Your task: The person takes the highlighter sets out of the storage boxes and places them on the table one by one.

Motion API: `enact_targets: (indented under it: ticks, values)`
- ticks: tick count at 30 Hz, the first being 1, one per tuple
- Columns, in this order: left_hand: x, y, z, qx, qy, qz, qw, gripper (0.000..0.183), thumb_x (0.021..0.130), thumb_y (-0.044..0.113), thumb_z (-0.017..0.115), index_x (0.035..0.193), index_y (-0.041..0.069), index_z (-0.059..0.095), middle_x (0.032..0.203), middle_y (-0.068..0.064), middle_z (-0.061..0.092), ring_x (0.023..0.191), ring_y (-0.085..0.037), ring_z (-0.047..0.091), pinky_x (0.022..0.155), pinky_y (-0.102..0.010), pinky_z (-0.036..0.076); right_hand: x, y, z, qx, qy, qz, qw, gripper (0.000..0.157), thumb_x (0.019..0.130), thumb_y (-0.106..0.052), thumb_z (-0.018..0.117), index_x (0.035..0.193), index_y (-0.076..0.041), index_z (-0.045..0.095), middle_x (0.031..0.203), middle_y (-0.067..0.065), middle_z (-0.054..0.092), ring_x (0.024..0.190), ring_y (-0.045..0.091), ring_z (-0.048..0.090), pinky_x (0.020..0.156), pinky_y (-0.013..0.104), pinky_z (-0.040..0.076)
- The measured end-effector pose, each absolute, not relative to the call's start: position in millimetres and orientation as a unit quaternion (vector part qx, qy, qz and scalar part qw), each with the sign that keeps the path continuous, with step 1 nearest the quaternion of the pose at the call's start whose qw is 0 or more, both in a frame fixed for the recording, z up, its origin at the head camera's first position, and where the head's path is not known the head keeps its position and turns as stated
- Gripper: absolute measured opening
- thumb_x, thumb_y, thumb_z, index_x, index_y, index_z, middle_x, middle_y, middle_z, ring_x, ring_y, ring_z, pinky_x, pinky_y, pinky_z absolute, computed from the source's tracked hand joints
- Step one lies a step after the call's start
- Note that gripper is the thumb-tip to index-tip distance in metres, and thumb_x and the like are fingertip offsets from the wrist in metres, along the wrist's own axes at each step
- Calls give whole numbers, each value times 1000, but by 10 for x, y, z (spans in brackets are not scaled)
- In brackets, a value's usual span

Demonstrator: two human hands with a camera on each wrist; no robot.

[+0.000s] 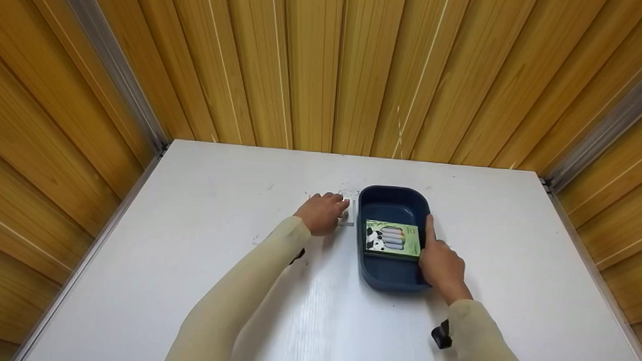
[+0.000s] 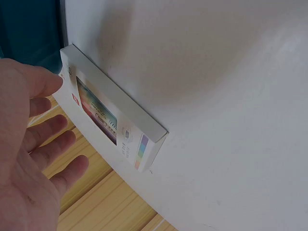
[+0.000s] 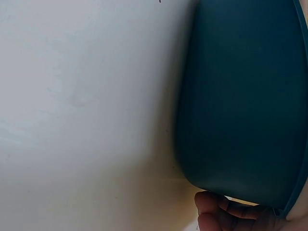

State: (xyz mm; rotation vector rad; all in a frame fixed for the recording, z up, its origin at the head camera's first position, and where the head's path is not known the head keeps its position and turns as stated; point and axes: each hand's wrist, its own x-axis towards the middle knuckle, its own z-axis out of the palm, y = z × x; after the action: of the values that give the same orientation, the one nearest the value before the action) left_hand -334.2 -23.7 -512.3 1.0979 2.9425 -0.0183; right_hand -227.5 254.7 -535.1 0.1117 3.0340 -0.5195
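White box [image 2: 113, 108], green box [image 1: 392, 239]: print [image 2: 126, 138] illegible

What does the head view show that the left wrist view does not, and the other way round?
Only the head view: the green box lying in the bin, the right hand gripping the bin's side, and both sleeves.

Only the left wrist view: the window and colour bars on the white box.

Both: the left hand at the white box, at least part of the bin, the white table and wood panels.
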Motion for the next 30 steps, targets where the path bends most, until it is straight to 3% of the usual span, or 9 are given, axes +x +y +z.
enact_targets:
  ticks: [4, 17, 23, 30]
  values:
    - [-3327, -209, -5101, 358, 934, -5, -21, 35, 100, 12, 59, 135, 13, 60, 135, -7, 63, 123, -25, 61, 101, -43, 51, -2274, 2553, -5346, 36, 984, -171, 28, 70, 103, -10, 37, 163, -5, 2, 106, 35, 63, 78, 38, 64, 66, 57, 51]
    - [-3262, -131, -5004, 380, 922, -30, -69, 38, 102, 17, 57, 139, 13, 57, 139, -7, 61, 128, -23, 58, 108, -40, 46, -2295, 2564, -5367, 30, 987, -155, 19, 73, 100, -8, 41, 162, -5, 3, 94, 30, 64, 68, 36, 63, 59, 55, 50]
    - [-3251, -64, -4939, 394, 913, -41, -95, 40, 103, 22, 56, 142, 12, 54, 141, -7, 58, 130, -23, 56, 110, -38, 45, -2301, 2569, -5344, 31, 987, -160, 14, 72, 101, -9, 41, 162, -5, 4, 99, 32, 64, 72, 37, 63, 63, 57, 50]
    - [-3237, -5, -4959, 396, 914, -38, -83, 45, 104, 29, 57, 145, 12, 52, 143, -7, 57, 132, -22, 54, 112, -38, 42, -2282, 2553, -5351, 37, 985, -164, 29, 70, 103, -10, 39, 163, -5, 2, 108, 35, 63, 79, 40, 64, 69, 60, 51]
